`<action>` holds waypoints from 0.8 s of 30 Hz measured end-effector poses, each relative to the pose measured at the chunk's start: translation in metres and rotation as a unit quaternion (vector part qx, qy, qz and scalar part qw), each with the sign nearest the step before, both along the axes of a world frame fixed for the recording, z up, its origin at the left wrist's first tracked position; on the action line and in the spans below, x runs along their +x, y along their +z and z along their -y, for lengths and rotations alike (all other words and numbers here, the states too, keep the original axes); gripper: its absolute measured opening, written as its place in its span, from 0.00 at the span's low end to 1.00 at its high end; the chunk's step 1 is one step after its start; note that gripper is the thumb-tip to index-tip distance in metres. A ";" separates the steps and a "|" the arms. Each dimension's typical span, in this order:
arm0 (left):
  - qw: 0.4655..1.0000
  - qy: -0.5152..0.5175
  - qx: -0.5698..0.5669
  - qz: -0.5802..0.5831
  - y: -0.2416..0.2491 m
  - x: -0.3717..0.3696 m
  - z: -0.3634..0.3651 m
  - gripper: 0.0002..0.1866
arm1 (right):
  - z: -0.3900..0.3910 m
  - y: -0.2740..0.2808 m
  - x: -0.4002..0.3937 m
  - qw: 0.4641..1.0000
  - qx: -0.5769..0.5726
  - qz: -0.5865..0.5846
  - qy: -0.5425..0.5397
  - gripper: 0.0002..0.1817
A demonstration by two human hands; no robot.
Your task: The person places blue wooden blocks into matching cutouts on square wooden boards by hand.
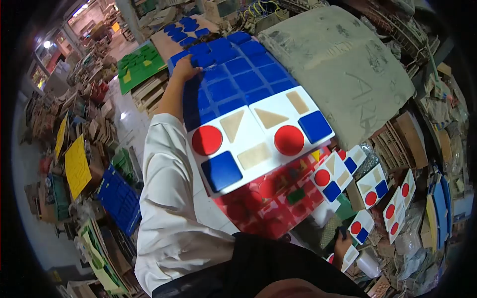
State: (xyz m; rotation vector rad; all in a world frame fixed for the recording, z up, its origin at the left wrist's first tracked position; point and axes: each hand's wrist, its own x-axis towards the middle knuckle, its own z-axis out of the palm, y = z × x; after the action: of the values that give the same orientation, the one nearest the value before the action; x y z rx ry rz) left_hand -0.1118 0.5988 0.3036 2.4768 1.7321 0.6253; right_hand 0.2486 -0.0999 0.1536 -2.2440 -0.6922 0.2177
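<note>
My left hand [185,69], at the end of a white sleeve, reaches to the far left corner of a blue painted board. Its thumb and fingers close at the edge of a loose blue square piece [200,51]. Nearer to me, two white shape boards [256,121] lie side by side over the blue board. Each carries a red disc [207,140], a blue square [315,126] and bare triangle and rectangle shapes. Low on the right, my right hand [342,247] is curled around something dark beside a smaller white shape board [360,226]; its grip is partly hidden.
Below the boards is a red-painted sheet [268,203] with cut-outs. A dusty grey slab [343,69] lies on the right. Several white boards stand at lower right. On the left are green pieces on a green sheet [141,64], a yellow sheet [77,166] and a blue sheet [119,198].
</note>
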 end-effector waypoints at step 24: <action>0.712 -0.364 -0.332 0.501 0.102 0.057 0.230 0.38 | -0.008 0.047 0.025 0.975 0.122 -0.107 0.152 0.18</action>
State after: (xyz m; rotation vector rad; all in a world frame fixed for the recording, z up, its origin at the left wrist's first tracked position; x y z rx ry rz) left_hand -0.0546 0.3685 0.4059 1.5161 0.3660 0.7972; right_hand 0.2736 -0.0922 0.2007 -1.8423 -0.8913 0.4904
